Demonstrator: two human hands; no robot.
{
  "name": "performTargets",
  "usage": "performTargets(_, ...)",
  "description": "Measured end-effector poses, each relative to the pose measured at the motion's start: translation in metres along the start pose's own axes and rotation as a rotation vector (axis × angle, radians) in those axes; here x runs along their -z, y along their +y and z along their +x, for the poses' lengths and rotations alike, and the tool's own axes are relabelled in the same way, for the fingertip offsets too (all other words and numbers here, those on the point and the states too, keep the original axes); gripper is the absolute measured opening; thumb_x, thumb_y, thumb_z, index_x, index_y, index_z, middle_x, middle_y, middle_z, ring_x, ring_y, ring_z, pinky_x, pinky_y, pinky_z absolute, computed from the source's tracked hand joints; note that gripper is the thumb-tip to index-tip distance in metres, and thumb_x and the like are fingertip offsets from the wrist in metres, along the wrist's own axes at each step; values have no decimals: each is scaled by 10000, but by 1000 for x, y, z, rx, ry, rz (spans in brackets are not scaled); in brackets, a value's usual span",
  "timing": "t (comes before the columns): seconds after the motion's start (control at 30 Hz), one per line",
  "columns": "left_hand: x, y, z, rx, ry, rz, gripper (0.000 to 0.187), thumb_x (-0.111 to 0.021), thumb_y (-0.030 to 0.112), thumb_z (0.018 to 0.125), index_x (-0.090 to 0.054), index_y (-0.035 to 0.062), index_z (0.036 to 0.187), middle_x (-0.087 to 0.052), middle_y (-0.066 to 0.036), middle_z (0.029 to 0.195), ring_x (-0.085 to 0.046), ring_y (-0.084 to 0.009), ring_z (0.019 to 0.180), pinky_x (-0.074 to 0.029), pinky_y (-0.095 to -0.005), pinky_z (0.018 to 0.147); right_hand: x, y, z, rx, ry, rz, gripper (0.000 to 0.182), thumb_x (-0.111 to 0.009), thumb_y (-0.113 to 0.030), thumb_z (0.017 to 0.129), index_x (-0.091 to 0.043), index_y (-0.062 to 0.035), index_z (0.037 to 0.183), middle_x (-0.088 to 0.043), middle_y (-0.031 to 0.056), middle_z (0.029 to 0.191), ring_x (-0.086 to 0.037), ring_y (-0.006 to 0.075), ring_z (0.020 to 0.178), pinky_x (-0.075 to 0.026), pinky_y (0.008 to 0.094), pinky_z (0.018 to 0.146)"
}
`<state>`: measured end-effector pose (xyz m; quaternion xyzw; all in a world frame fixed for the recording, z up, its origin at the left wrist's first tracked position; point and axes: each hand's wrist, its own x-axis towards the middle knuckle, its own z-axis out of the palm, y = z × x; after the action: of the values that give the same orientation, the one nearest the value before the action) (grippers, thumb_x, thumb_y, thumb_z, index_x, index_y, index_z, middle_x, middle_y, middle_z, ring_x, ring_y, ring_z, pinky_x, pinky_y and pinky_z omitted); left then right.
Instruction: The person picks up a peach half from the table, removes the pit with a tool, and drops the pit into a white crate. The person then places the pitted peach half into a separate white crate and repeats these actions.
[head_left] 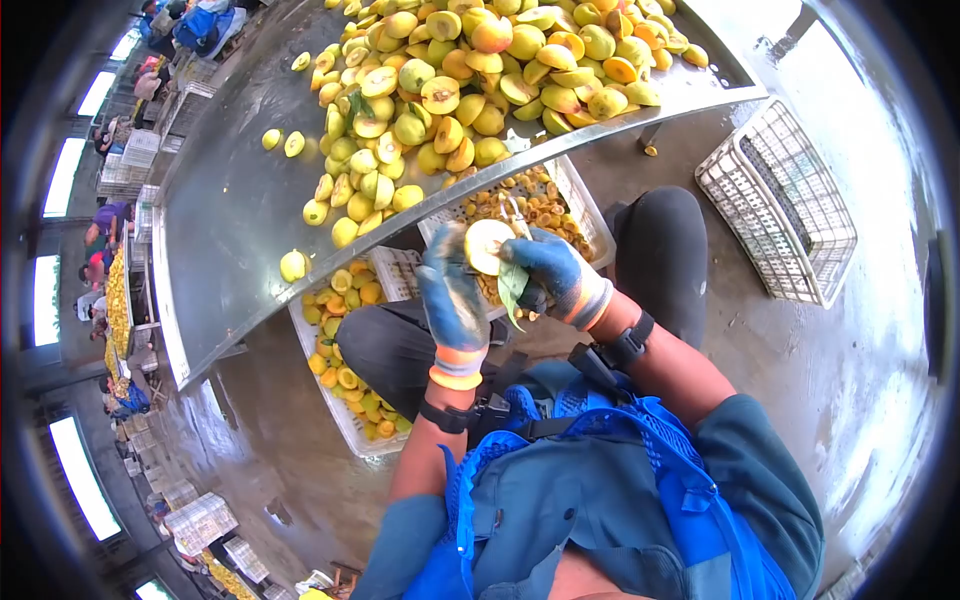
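In front of my lap, my left hand (452, 295), in a blue-coated work glove, is closed around the side of a pale yellow peach half (487, 246), cut face up. My right hand (558, 272), gloved the same way, is closed at the fruit's other side. It grips a hand tool with a thin metal tip (514, 212) that rises past the fruit; a dark handle end shows below the fist. A green leaf (512, 287) hangs under the right fingers, and what holds it is hidden.
A metal table (230, 220) with a raised edge bears a big heap of peach halves (440, 95). Below stand a crate of pitted-looking halves (345, 375) and a crate of small brown pieces (540, 195). A white crate (780, 200) is at right. Several people work at far left.
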<state>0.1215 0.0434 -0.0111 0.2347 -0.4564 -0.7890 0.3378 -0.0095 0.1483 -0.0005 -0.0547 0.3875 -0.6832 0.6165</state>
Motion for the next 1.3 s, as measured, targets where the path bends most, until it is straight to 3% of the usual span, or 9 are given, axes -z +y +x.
performTargets(0.03, -7, 3, -5, 194, -99, -382, 700, -502, 582, 1047, -492, 20, 1465, -593, -145, 1362, -589, -270, 1232, -467, -400, 1089, 1, 2, -2, 18, -6, -40, 325, -693, -306, 965, -702, -22, 1122, -692, -5, 814, -544, 34, 544, -372, 200, 456)
performTargets(0.07, -7, -3, -9, 281, -44, -317, 795, -472, 672, 1028, -484, 12, 1473, -594, -152, 1367, -584, -273, 1251, -458, -416, 1102, 3, 7, 0, 34, -15, -80, 338, -705, -302, 956, -692, -21, 1143, -697, -5, 822, -550, 31, 553, -376, 194, 463)
performTargets(0.17, -7, -6, -14, 326, 11, -295, 676, -455, 561, 1065, -509, -1, 1437, -633, -151, 1326, -636, -268, 1200, -513, -403, 1059, 10, 17, 4, 172, 21, -370, 413, -705, -339, 965, -646, 2, 1189, -709, 37, 870, -633, 105, 670, -476, 262, 565)
performTargets(0.27, 4, -11, -20, -296, -85, 829, 573, -451, 493, 1074, -560, 11, 1362, -659, -144, 1284, -658, -273, 1170, -543, -401, 1027, 8, 24, -2, 522, 151, -743, 383, -639, -306, 1024, -609, 37, 1191, -710, 133, 920, -698, 219, 830, -541, 394, 702)
performTargets(0.37, 0, 10, -9, 340, 67, -350, 485, -447, 441, 1088, -570, 34, 1322, -670, -145, 1249, -653, -265, 1173, -550, -404, 1022, 17, 34, -7, 650, 150, -756, 264, -619, -214, 1030, -603, 29, 1133, -711, 193, 848, -717, 312, 750, -533, 431, 658)
performTargets(0.57, 8, 19, -5, 230, 71, -253, 420, -486, 375, 1065, -554, 64, 1339, -632, -129, 1286, -643, -269, 1170, -551, -434, 1015, -13, -21, -41, 396, 77, -1363, 308, -645, -302, 1009, -624, 2, 1057, -669, 281, 751, -683, 476, 743, -521, 525, 628)
performTargets(0.67, 17, 25, -4, 222, -42, -301, 447, -541, 351, 1015, -550, 66, 1359, -637, -134, 1289, -650, -282, 1163, -551, -432, 1004, -8, -15, -38, 437, 97, -1298, 317, -628, -312, 1014, -624, -4, 1086, -670, 274, 738, -688, 474, 735, -519, 536, 626)
performTargets(0.87, 6, 33, -5, 211, 57, -37, 479, -464, 414, 1059, -538, 82, 1395, -680, -119, 1155, -699, -219, 930, -575, -307, 720, -17, -15, -40, 432, -2, -1160, 308, -597, -240, 1036, -613, 27, 1189, -697, 273, 845, -710, 450, 802, -535, 490, 680)
performTargets(1.3, 10, 14, -8, 108, 168, 249, 506, -372, 459, 1110, -624, 29, 1194, -694, -104, 1050, -675, -191, 967, -557, -323, 880, -30, 4, -37, 365, 27, -1239, 323, -569, -322, 1059, -619, -3, 1039, -690, 254, 764, -699, 455, 742, -528, 519, 634)
